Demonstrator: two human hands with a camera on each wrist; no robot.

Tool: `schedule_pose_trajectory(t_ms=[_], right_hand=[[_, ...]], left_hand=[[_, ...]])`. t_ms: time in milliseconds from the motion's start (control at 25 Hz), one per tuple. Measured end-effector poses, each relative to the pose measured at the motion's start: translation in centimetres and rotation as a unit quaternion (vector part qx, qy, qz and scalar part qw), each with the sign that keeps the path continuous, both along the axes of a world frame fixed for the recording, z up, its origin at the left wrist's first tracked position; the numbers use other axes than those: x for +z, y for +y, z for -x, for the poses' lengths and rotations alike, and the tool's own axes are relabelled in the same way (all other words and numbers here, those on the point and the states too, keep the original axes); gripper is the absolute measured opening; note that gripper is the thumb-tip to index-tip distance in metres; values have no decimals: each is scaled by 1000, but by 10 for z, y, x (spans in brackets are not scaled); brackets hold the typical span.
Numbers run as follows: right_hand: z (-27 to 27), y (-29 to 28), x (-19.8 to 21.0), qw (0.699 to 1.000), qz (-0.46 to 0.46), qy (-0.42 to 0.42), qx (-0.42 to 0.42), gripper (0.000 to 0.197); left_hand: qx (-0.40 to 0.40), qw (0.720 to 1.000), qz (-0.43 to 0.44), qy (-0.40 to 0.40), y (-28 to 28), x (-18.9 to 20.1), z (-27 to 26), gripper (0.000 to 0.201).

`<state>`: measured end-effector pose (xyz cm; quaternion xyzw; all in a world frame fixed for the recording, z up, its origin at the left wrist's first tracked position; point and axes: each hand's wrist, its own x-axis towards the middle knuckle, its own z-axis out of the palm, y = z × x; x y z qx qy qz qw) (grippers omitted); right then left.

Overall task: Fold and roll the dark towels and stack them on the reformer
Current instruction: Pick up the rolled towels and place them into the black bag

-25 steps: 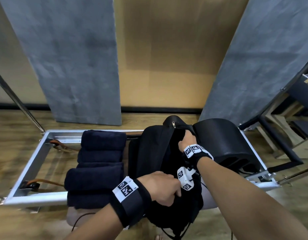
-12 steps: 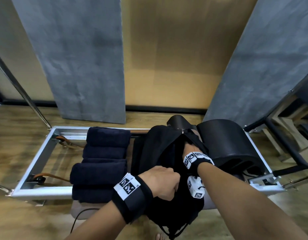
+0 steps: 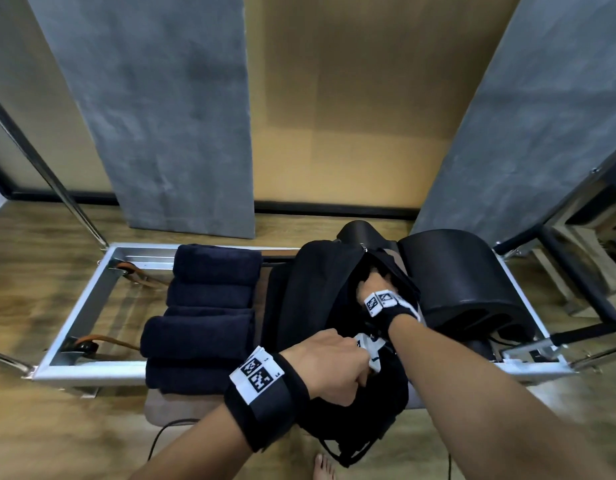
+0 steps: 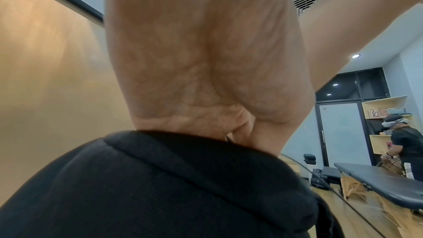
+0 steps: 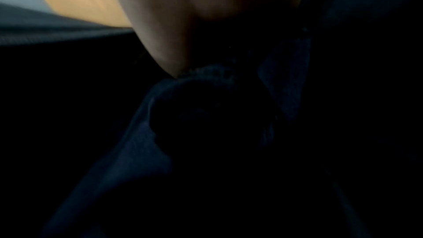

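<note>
Left hand: the left hand [image 3: 329, 367] is curled in a fist at the near edge of a black fabric backpack [image 3: 317, 296], its grip closed on the bag's rim; the left wrist view shows the fingers [image 4: 242, 129] tucked behind the padded black edge [image 4: 183, 178].
Right hand: the right hand [image 3: 372, 284] is pushed down into the backpack's open mouth, fingers hidden by the fabric.
Right grip: the right wrist view is dark and blurred, with the hand [image 5: 183, 24] against a dark blue cloth fold [image 5: 142, 142]; I cannot tell whether it holds anything.
Towels: four rolled dark navy terry towels [image 3: 206, 317] lie stacked side by side on the reformer, left of the backpack and just beside it.
Reformer: a silver metal-framed reformer [image 3: 81, 299] stands on the wooden floor [image 3: 29, 427], with brown leather straps [image 3: 102, 339] inside the frame at its left end.
Backpack place: it sits on the reformer between the towels and a black padded arc barrel [image 3: 462, 275].
Background: grey textured wall panels [image 3: 168, 109] flank a tan wall.
Far room: a person wearing a headset [image 4: 405, 140] stands beside a black massage table [image 4: 384, 178].
</note>
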<state>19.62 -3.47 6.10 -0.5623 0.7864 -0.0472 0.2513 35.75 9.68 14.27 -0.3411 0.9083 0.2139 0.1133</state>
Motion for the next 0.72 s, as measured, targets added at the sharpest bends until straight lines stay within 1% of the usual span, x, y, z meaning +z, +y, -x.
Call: schedule_pose_trajectory(t_ms=[80,160,280,320,360,440,520,560,640,720], right_hand=[[-5,8,-12,1000,-11,-3,-12,60],[0,14,-19,1000,-8,5,6,65],[11,15,-20,999,-20,20,28,60],[12,14,-20,999,-18,8,26,58],[10,15,-19,1000,-3,-24,20,56],[4,21,-20,992,52,-112,7,53],[-2,23,-22,987,63,-147,11,57],[-3,23,-23,991,36,-121,34,64],[-2,20,-21,996,-27,-34,80,79],[0,18,-15,994,-51,0,97,75]], left_hand=[[-3,1000,1,3,1,-1,1,35],[-4,1000,-3,10,4,-2,2,35],[-6,1000,9,19,7,-3,2,34],[-3,1000,14,20,7,-3,2,34],[0,1000,16,20,7,-3,2,33],[2,1000,16,24,8,-2,2,27],[3,999,14,32,9,-1,3,19],[4,999,12,32,10,-2,3,19],[3,999,16,36,9,-3,3,23],[0,999,19,35,9,-4,3,30]])
